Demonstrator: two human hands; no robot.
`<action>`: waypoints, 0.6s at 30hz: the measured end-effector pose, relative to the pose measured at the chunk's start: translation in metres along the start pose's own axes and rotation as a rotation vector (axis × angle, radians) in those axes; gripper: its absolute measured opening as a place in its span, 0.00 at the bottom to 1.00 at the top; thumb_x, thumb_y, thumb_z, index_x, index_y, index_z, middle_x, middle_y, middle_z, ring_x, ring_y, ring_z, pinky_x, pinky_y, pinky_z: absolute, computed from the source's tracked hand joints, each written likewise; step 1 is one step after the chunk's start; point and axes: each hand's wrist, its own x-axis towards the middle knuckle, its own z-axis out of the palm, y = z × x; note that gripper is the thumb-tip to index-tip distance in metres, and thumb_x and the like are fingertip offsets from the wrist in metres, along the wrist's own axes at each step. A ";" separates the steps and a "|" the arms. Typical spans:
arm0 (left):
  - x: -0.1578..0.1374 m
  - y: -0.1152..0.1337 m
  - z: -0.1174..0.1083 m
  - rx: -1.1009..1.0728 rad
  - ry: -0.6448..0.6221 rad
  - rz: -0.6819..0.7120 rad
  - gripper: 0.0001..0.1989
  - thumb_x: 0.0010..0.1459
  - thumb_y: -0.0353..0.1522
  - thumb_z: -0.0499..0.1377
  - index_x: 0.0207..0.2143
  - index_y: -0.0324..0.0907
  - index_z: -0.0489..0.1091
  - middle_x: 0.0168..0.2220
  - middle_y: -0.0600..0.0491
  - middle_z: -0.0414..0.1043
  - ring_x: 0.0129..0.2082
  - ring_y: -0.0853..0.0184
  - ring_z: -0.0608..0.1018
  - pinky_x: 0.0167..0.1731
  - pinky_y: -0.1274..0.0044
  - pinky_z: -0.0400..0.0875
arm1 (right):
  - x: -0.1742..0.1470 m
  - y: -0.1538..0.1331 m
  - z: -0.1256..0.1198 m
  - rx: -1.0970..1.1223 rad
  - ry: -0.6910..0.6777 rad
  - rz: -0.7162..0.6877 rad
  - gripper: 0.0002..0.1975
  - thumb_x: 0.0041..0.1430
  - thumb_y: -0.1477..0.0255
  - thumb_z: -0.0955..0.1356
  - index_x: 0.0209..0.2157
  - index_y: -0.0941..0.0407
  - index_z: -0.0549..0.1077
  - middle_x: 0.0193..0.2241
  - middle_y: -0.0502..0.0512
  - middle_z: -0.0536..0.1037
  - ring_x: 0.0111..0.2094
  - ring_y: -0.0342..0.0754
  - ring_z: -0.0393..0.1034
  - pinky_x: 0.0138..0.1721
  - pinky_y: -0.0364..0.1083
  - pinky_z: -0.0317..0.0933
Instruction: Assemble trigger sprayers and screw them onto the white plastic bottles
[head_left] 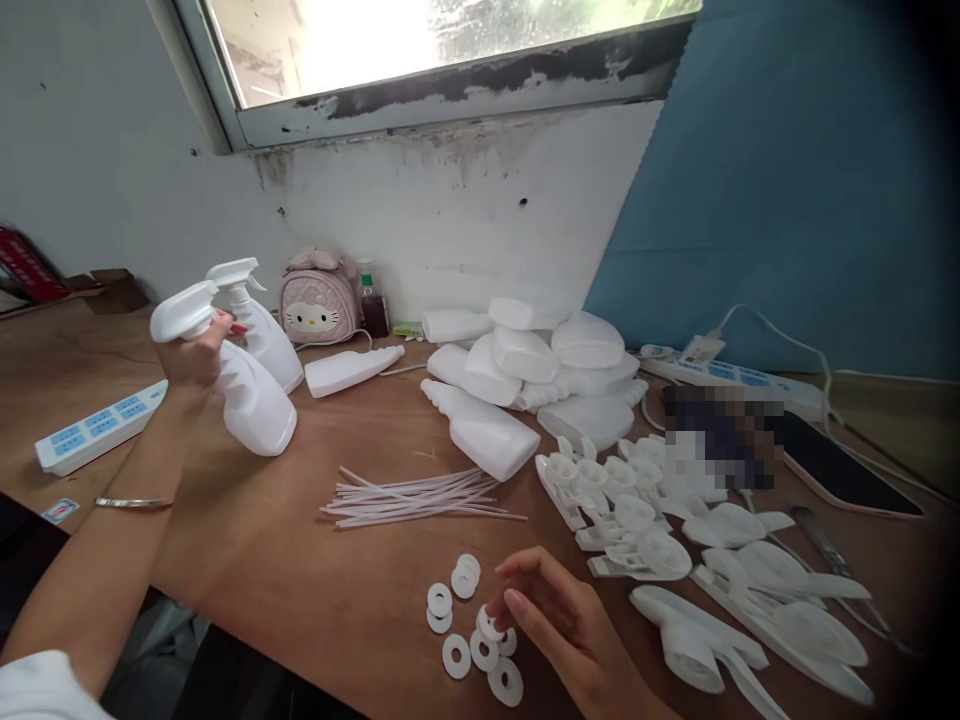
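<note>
At the left, my left hand [196, 350] is wrapped around the neck of a white spray bottle [259, 405], just under its trigger head. The bottle is tilted, its base toward the right. A second white spray bottle [271, 345] with a trigger head stands close behind it. My right hand [566, 625] is at the front of the table with fingers loosely curved and apart. Its fingertips are over or touching a white ring washer [490, 624]; contact is hard to tell. Several more washers [456, 656] lie around it.
Thin white tubes [420, 498] lie mid-table. Behind them are piled bottles without heads [491, 430]. Loose trigger-head parts [645, 550] spread at the right, near a phone [847, 465]. Power strips [101, 428] lie at both sides; a pink bag [319, 298] stands by the wall.
</note>
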 end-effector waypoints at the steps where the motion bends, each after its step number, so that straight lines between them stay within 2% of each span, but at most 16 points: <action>1: 0.004 -0.003 0.001 0.008 -0.002 -0.003 0.09 0.44 0.32 0.61 0.21 0.35 0.64 0.18 0.64 0.66 0.21 0.75 0.70 0.29 0.80 0.67 | 0.003 -0.004 0.001 -0.090 -0.021 -0.031 0.08 0.60 0.65 0.61 0.35 0.55 0.64 0.25 0.52 0.75 0.26 0.45 0.71 0.26 0.42 0.64; 4: 0.013 -0.014 0.006 0.082 -0.053 -0.023 0.12 0.45 0.34 0.61 0.20 0.34 0.65 0.16 0.64 0.65 0.20 0.77 0.68 0.27 0.82 0.65 | 0.022 -0.025 0.005 -0.408 -0.159 -0.174 0.04 0.59 0.71 0.61 0.36 0.55 0.64 0.23 0.50 0.74 0.23 0.42 0.69 0.24 0.40 0.62; 6: 0.019 -0.020 0.009 0.130 -0.079 -0.002 0.13 0.46 0.35 0.59 0.19 0.33 0.65 0.16 0.63 0.64 0.21 0.78 0.67 0.28 0.82 0.64 | 0.048 -0.042 0.009 -0.636 -0.226 -0.303 0.04 0.57 0.74 0.60 0.35 0.56 0.64 0.24 0.50 0.74 0.23 0.41 0.69 0.25 0.40 0.62; 8: 0.022 -0.025 0.013 0.148 -0.102 0.019 0.13 0.47 0.35 0.57 0.19 0.32 0.66 0.17 0.63 0.64 0.23 0.78 0.67 0.30 0.82 0.64 | 0.088 -0.055 0.013 -0.938 -0.266 -0.387 0.06 0.57 0.76 0.59 0.36 0.58 0.64 0.23 0.48 0.74 0.24 0.42 0.70 0.27 0.39 0.61; 10: 0.024 -0.029 0.016 0.142 -0.105 0.040 0.12 0.47 0.34 0.56 0.18 0.33 0.66 0.17 0.62 0.64 0.23 0.78 0.68 0.30 0.82 0.64 | 0.138 -0.060 0.019 -1.307 -0.211 -0.433 0.11 0.60 0.76 0.55 0.40 0.59 0.65 0.28 0.50 0.75 0.30 0.43 0.73 0.31 0.39 0.61; 11: 0.024 -0.030 0.017 0.135 -0.092 0.053 0.12 0.46 0.33 0.57 0.17 0.33 0.65 0.17 0.61 0.64 0.22 0.77 0.67 0.29 0.82 0.64 | 0.166 -0.060 0.022 -1.371 -0.175 -0.430 0.12 0.60 0.77 0.55 0.42 0.61 0.65 0.31 0.53 0.76 0.34 0.45 0.73 0.33 0.40 0.61; 13: 0.026 -0.034 0.019 0.101 -0.058 0.066 0.09 0.44 0.31 0.57 0.17 0.34 0.64 0.17 0.59 0.63 0.21 0.76 0.67 0.27 0.81 0.63 | 0.222 -0.055 0.030 -1.436 -0.167 -0.430 0.12 0.57 0.78 0.61 0.43 0.62 0.65 0.33 0.59 0.76 0.37 0.51 0.72 0.34 0.44 0.63; 15: 0.028 -0.040 0.020 0.054 -0.050 0.055 0.05 0.42 0.30 0.57 0.20 0.36 0.64 0.18 0.59 0.63 0.20 0.75 0.67 0.24 0.81 0.64 | 0.273 -0.047 0.040 -1.500 -0.139 -0.434 0.13 0.55 0.78 0.64 0.44 0.64 0.66 0.37 0.63 0.75 0.42 0.54 0.69 0.39 0.49 0.64; 16: 0.029 -0.043 0.020 0.043 -0.046 0.048 0.05 0.41 0.30 0.57 0.21 0.36 0.64 0.19 0.59 0.63 0.20 0.75 0.67 0.24 0.80 0.64 | 0.294 -0.043 0.045 -1.528 -0.128 -0.441 0.14 0.56 0.76 0.65 0.45 0.64 0.66 0.40 0.63 0.73 0.43 0.54 0.68 0.41 0.51 0.64; 18: 0.032 -0.047 0.019 0.064 -0.063 0.037 0.05 0.41 0.30 0.56 0.23 0.38 0.63 0.21 0.58 0.62 0.21 0.74 0.68 0.24 0.79 0.65 | 0.330 -0.036 0.056 -1.579 -0.114 -0.450 0.15 0.60 0.68 0.64 0.47 0.59 0.65 0.46 0.57 0.69 0.44 0.49 0.67 0.43 0.53 0.64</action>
